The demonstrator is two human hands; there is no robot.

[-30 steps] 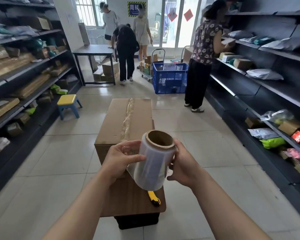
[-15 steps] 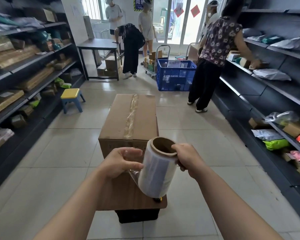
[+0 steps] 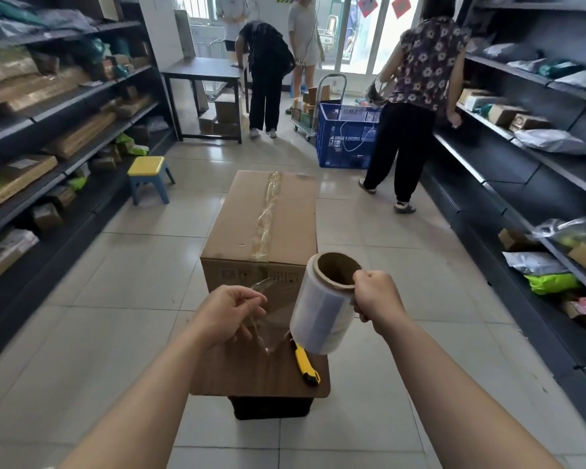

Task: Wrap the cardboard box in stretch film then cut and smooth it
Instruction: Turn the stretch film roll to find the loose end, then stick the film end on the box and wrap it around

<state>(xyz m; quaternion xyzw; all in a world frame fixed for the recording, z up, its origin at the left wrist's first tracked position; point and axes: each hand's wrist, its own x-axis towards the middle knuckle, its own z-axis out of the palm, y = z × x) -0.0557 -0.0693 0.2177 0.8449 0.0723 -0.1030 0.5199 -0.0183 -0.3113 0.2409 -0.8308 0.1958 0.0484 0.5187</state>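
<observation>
1. Dark shelves (image 3: 65, 106) are lining the wall left of the grip; more shelving (image 3: 521, 164) is running along its right.
2. Pale floor tiles (image 3: 115, 282) are spreading beneath.
3. Beyond, a table (image 3: 203, 70), stool (image 3: 147, 165) and blue crate (image 3: 339, 147) are standing.
4. Daylight is pouring through glass doors (image 3: 361, 38).

Bare forearms (image 3: 139, 397) and hands (image 3: 230, 313)

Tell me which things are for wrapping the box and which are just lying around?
For the job: box; roll of film, gripped by the right hand; loose film end, pinched by the left hand; yellow knife.

Just lying about: stool; blue crate; black table; shelf parcels.
</observation>
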